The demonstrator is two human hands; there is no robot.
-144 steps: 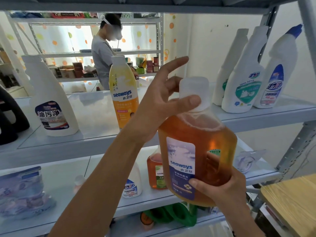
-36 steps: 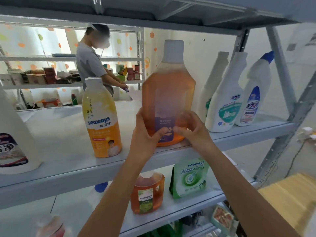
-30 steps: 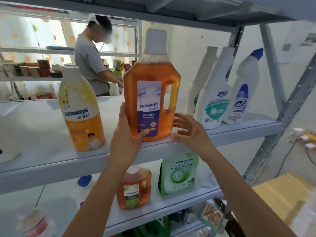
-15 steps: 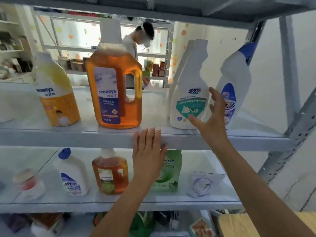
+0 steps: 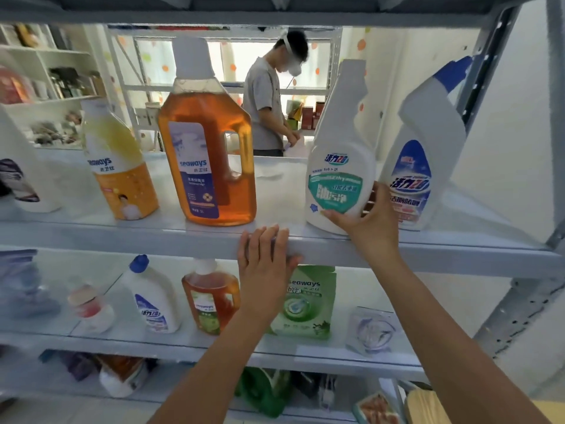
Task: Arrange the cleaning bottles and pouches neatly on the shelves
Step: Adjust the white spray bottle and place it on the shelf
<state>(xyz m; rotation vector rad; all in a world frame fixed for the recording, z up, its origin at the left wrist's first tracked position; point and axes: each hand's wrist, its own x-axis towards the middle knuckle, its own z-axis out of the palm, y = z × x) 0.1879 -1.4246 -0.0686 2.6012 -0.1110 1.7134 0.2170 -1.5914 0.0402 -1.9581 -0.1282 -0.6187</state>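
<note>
Bottles line the upper shelf [image 5: 122, 237], and the step in hand concerns the white teal-label bottle [image 5: 339, 166]. It stands near the front edge, between the amber bottle [image 5: 208, 154] and the blue-capped bottle [image 5: 425, 154]. Of the two hands, the right hand [image 5: 363, 221] grips its lower body, thumb under the label. The left hand [image 5: 264, 270] rests flat on the shelf's front lip, fingers straight, holding nothing. The next move likely calls for squaring this bottle, label forward and evenly spaced, without knocking its close right-hand neighbour.

Head camera, facing shelves [image 5: 305, 243] (close, level)
</note>
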